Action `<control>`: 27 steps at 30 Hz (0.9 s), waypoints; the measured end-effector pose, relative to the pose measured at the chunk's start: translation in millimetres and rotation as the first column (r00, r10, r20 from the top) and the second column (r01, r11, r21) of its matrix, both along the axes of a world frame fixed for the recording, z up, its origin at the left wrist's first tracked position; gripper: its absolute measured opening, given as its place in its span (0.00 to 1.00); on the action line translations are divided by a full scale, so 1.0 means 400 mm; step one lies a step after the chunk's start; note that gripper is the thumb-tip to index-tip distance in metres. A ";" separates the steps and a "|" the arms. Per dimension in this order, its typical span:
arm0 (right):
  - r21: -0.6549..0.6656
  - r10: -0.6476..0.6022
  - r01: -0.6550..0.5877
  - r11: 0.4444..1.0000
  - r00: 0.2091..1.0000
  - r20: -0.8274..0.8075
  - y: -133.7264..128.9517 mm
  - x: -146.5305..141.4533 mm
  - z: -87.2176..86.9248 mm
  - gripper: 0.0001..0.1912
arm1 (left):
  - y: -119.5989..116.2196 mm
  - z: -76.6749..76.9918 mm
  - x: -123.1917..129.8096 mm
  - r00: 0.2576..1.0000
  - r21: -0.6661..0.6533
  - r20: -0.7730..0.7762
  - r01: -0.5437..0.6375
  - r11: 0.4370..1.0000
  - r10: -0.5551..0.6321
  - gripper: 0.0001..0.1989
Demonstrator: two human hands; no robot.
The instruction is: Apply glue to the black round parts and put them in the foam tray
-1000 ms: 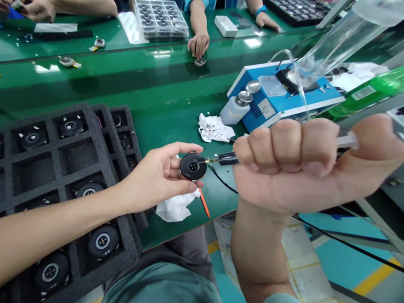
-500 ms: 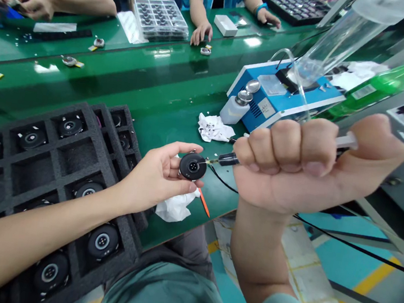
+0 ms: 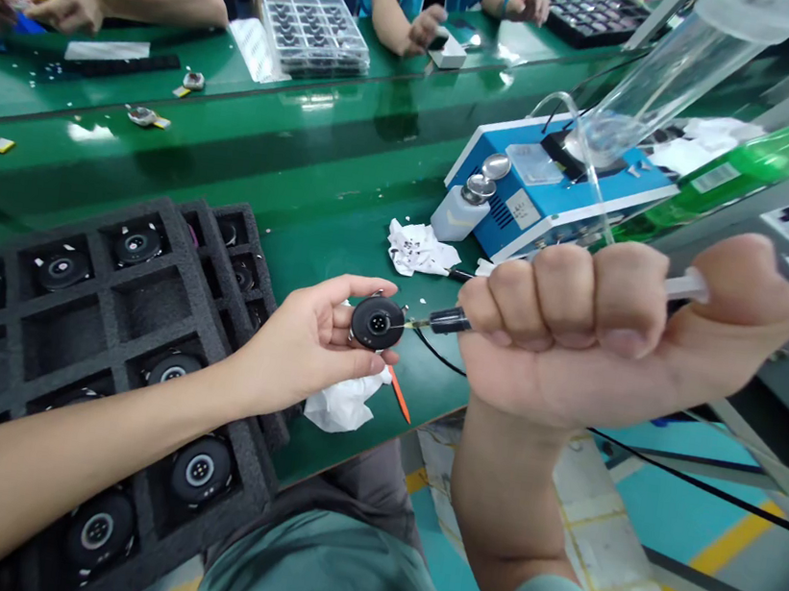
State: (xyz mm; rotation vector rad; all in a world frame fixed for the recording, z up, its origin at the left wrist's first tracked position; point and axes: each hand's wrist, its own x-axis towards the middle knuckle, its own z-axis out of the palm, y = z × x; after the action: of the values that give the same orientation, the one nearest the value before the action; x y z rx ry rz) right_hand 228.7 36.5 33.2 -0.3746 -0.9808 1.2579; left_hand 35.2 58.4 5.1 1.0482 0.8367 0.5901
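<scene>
My left hand [image 3: 304, 347] holds a round black disc part [image 3: 377, 322] at its fingertips, with a pale centre and small holes showing on its face. My right hand [image 3: 568, 333] is a closed fist around a slim pen-like tool [image 3: 450, 320] with a black grip, a white rear end and a thin metal tip. That tip reaches the right rim of the disc. Part of the tool's shaft is hidden inside my fist.
A black foam tray [image 3: 93, 314] with several round black parts lies under my left forearm. Nearby are crumpled tissue [image 3: 343, 403], an orange stick [image 3: 400, 395], and a blue machine [image 3: 553, 195]. Co-workers' hands move at the far green bench.
My right fist and the tool's tip have shifted slightly right, with the tip now at the disc's rim. A co-worker's hand across the bench has risen near the white box.
</scene>
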 end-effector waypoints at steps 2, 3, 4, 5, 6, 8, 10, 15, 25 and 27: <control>-0.011 -0.011 0.011 1.000 1.000 0.001 0.000 -0.002 0.001 0.35 | 0.000 0.001 0.001 1.000 -0.004 -0.001 -0.003 1.000 0.003 0.32; -0.019 -0.018 0.018 1.000 1.000 0.001 0.000 -0.004 0.003 0.36 | 0.000 0.002 0.001 1.000 -0.008 -0.003 -0.005 1.000 0.005 0.32; -0.025 -0.028 0.028 0.999 1.000 0.001 0.001 -0.005 0.005 0.37 | 0.000 0.003 0.002 1.000 -0.012 -0.004 -0.005 1.000 0.005 0.32; -0.033 -0.038 0.038 0.999 0.999 0.000 0.002 -0.007 0.007 0.37 | 0.000 0.004 0.002 1.000 -0.016 -0.005 -0.006 1.000 0.006 0.33; -0.039 -0.047 0.047 0.998 0.999 0.000 0.004 -0.008 0.009 0.38 | -0.001 0.005 0.002 1.000 -0.019 -0.006 -0.007 1.000 0.007 0.33; -0.044 -0.059 0.058 0.997 0.998 -0.005 0.007 -0.009 0.011 0.39 | -0.002 0.005 0.003 1.000 -0.021 -0.008 -0.009 1.000 0.008 0.33; -0.042 -0.052 0.051 0.998 0.998 -0.027 0.010 -0.008 0.009 0.38 | -0.002 0.005 0.003 1.000 -0.020 -0.009 -0.010 1.000 0.010 0.32; -0.025 0.023 -0.027 0.999 0.989 -0.146 0.015 -0.006 -0.005 0.32 | -0.001 0.003 0.001 1.000 -0.008 0.003 0.007 1.000 -0.007 0.32; -0.025 0.050 -0.053 0.998 0.991 -0.125 0.023 -0.014 -0.001 0.31 | -0.003 0.003 0.002 1.000 -0.004 0.005 0.009 1.000 -0.009 0.32; -0.016 0.076 -0.078 0.997 0.990 -0.120 0.024 -0.013 0.000 0.31 | -0.002 0.002 0.002 1.000 -0.001 0.002 0.010 1.000 -0.010 0.32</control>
State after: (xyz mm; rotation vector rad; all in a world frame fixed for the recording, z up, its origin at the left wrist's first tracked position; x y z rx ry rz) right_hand 223.3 46.1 33.2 -0.2762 -0.8873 1.3462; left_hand 35.8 57.5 6.0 1.0500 0.8294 0.5824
